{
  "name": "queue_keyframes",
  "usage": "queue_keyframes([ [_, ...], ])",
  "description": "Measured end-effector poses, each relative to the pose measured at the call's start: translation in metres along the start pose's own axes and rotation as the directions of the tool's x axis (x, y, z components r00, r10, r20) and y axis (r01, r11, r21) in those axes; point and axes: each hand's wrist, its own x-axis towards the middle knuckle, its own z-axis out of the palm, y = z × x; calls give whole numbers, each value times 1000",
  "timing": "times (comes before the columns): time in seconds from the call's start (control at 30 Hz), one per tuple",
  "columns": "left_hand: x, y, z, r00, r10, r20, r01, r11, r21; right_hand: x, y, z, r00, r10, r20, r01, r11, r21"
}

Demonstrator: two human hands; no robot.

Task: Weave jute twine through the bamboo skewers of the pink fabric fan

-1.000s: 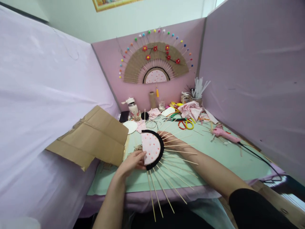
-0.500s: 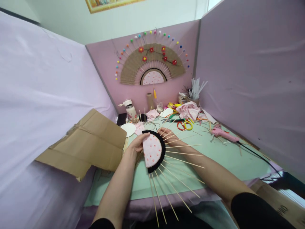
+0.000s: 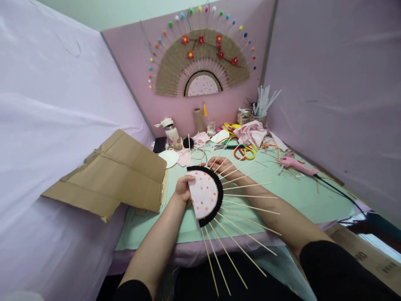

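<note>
A half-round piece (image 3: 205, 194) covered in white cloth with pink dots, edged in black and set with several thin sticks fanning out, is held over the table. My left hand (image 3: 184, 187) grips its straight side, thumb on the cloth and fingers behind. Behind the sticks at the top, my right hand (image 3: 219, 165) has its fingers curled close to the black edge; its fingertips are partly hidden, and what they pinch is too small to name. A finished-looking brown fan (image 3: 203, 48) with red flowers and coloured balls hangs on the pink panel.
Folded cardboard (image 3: 125, 175) leans at the left. Toward the back stand a bottle (image 3: 171, 131), a cardboard tube (image 3: 198, 120) and a jar. Scissors (image 3: 249, 152), pliers and pink cloth (image 3: 252, 133) lie at the right, near a pink glue gun (image 3: 299, 166) with a black cable.
The view has tipped downward. The half-round piece has shifted slightly right in the picture, still in my left hand, and my right hand has moved slightly up in the picture.
</note>
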Motion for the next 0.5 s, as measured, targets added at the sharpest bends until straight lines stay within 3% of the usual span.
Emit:
queue_keyframes([
  [0.17, -1, -3, 5, 999, 34, 27, -35, 999, 28, 0, -5, -6, 997, 62, 46, -68, 987, 143],
  [0.5, -7, -5, 4, 999, 43, 21, -43, 999, 7, 1, -12, -16, 1000, 18, 2, -18, 960, 281],
])
